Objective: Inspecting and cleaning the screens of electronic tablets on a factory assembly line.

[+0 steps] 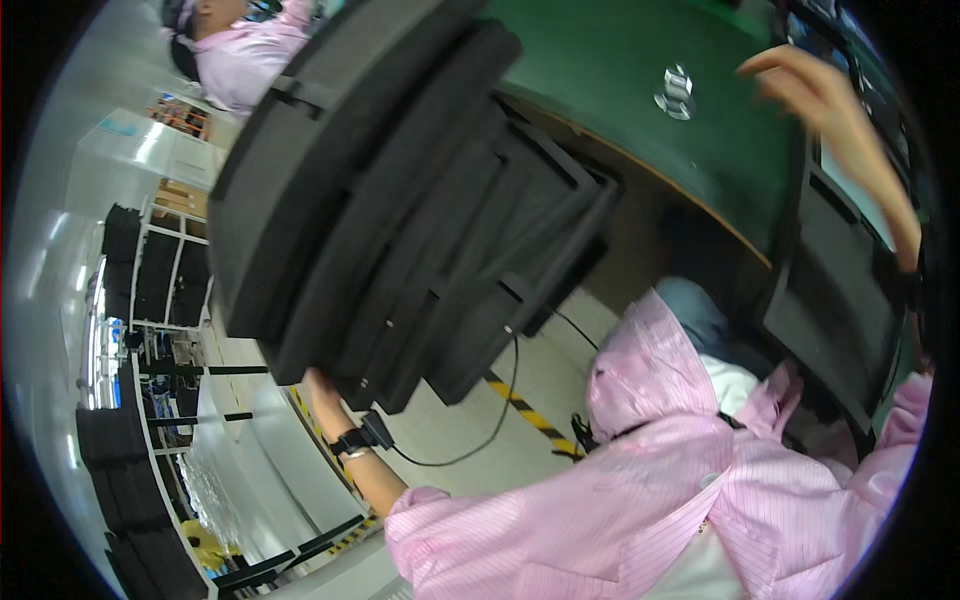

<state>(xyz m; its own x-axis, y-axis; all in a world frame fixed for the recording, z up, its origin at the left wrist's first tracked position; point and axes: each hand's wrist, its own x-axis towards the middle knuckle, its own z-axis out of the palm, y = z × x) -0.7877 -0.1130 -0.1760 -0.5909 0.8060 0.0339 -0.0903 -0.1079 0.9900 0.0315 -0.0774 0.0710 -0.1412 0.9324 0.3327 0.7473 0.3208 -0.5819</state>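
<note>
A large stack of black foam trays (400,230) fills the left middle, tilted and slightly blurred. At its lower left edge, my left hand (323,400) is closed on a tray's rim, with most of its fingers hidden by the stack. A black wrist strap (352,441) with a cord sits on that wrist. Over at the upper right, my right hand (805,88) is empty and blurred, its fingers stretched out above the green tabletop (610,60). Left of those fingers lies a small clear, shiny piece (676,93) on the green surface.
Beside my right forearm stands another black tray (835,290), at the table's edge. A co-worker in pink (245,60) is at the upper left. Shelving with black trays (160,260) lines the left side. Yellow-and-black tape (535,420) marks the floor.
</note>
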